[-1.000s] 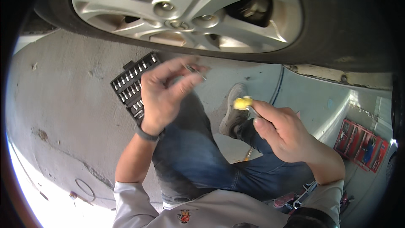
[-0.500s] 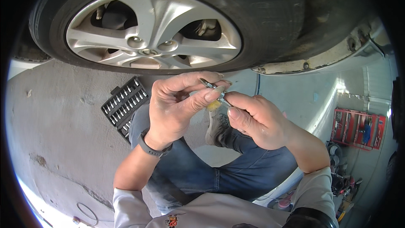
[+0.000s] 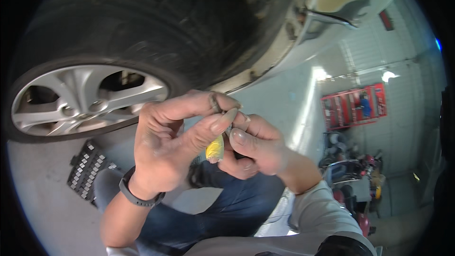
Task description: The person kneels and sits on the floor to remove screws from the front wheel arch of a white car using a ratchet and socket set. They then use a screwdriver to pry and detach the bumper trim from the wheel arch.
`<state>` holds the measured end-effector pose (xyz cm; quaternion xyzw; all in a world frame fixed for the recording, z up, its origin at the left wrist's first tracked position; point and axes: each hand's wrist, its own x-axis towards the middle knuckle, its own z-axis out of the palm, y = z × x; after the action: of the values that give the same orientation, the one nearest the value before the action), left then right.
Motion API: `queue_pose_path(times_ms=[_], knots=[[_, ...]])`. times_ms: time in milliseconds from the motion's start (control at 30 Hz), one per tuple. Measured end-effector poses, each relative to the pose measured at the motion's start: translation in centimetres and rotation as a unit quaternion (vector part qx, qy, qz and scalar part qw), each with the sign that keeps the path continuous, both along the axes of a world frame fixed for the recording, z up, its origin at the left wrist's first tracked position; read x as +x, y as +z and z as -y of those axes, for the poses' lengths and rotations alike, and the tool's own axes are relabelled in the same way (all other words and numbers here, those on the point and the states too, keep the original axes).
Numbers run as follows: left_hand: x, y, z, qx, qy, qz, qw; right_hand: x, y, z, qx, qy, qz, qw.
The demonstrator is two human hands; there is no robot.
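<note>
My left hand [image 3: 166, 149], with a dark band at its wrist, is raised in front of the wheel and pinches between thumb and fingers. My right hand [image 3: 260, 149] meets it from the right, its thumb and forefinger closed on the same small metal piece [image 3: 228, 131]. Fingertips cover most of that piece, so its exact kind is hidden. A yellow, rounded piece [image 3: 214, 149] shows just below the left thumb, between the two hands. I cannot tell whether it is joined to the metal piece.
A car wheel with a silver spoked rim [image 3: 85, 98] and dark tyre [image 3: 166, 33] stands at the upper left. On the floor below lies a black case of sockets [image 3: 90, 168]. A red tool tray [image 3: 342, 109] and assorted workshop items [image 3: 350, 170] are at the right.
My view has swung right, so the wheel and socket case sit farther left. Both hands have drawn closer together, covering more of the metal piece, while more of the yellow piece shows.
</note>
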<state>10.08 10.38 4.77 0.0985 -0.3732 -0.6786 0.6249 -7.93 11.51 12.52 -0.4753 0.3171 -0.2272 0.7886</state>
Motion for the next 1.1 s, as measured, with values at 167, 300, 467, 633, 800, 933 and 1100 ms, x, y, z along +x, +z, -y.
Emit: queue_pose_path(times_ms=[167, 300, 467, 633, 800, 933, 1100], knots=[[-4.7, 1.5, 2.1, -0.084, 0.119, 0.078, 0.986, -0.1, -0.7, 0.5, -0.237, -0.219, -0.077, 0.943], [-3.7, 1.0, 2.6, -0.124, 0.214, 0.233, 0.94, 0.1, -0.2, 1.4, -0.391, -0.258, -0.143, 0.872], [0.5, 0.8, 3.2, -0.094, 0.098, 0.29, 0.947, 1.3, 0.6, 2.8, -0.472, -0.225, -0.164, 0.837], [2.5, 1.6, 3.2, -0.12, 0.279, 0.274, 0.913, 2.7, 1.6, 5.3, -0.465, -0.187, -0.121, 0.857], [3.4, 1.3, 3.5, -0.179, 0.34, 0.25, 0.889, 3.5, 2.1, 6.1, -0.407, -0.198, -0.069, 0.889], [3.4, 0.9, 3.7, -0.208, 0.381, 0.286, 0.854, 3.8, 2.0, 5.9, -0.389, -0.218, -0.055, 0.893], [3.4, 1.0, 3.6, -0.228, 0.393, 0.277, 0.847, 4.0, 2.2, 5.6, -0.36, -0.22, -0.035, 0.906]])
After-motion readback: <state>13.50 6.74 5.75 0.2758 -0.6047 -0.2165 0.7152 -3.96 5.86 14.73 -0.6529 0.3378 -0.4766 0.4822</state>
